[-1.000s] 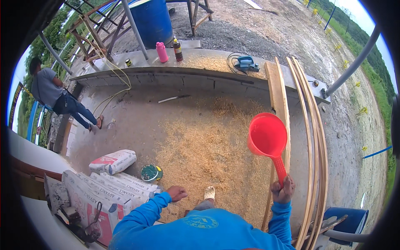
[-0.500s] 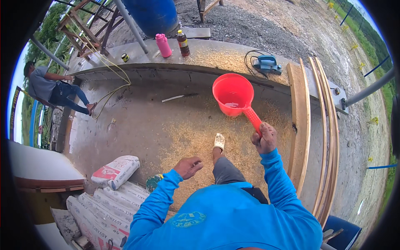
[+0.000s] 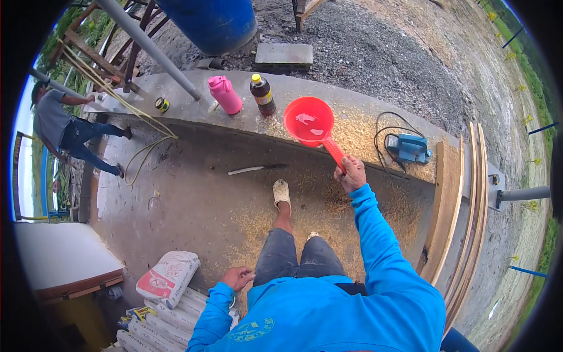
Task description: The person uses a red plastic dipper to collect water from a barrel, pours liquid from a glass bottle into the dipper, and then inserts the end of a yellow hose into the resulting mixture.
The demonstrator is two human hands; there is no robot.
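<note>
My right hand [image 3: 353,174] is closed around the handle of a red plastic water dipper [image 3: 301,121], held out in front of me near the concrete ledge. Pale, shiny patches show on the liquid inside the dipper. Close to my left thigh hangs my left hand [image 3: 237,277], loosely open with nothing in it. On the ledge, left of the dipper, stand a dark bottle with a yellow cap [image 3: 262,95] and a pink flask [image 3: 225,95]. A blue power planer [image 3: 407,148] with a black cord sits to its right among wood shavings.
Long wooden boards [image 3: 444,199] lean on the ledge [image 3: 193,111] at right. Stacked cement bags [image 3: 170,279] lie at lower left. Far left, a person in grey [image 3: 61,120] stands near a pale hose [image 3: 143,155]. Beyond the ledge are a blue drum [image 3: 214,26] and a concrete block [image 3: 284,54].
I have stepped forward, closer to the ledge. The dipper in my right hand has moved left relative to my view, nearer the bottle. My left hand has lowered beside my leg.
</note>
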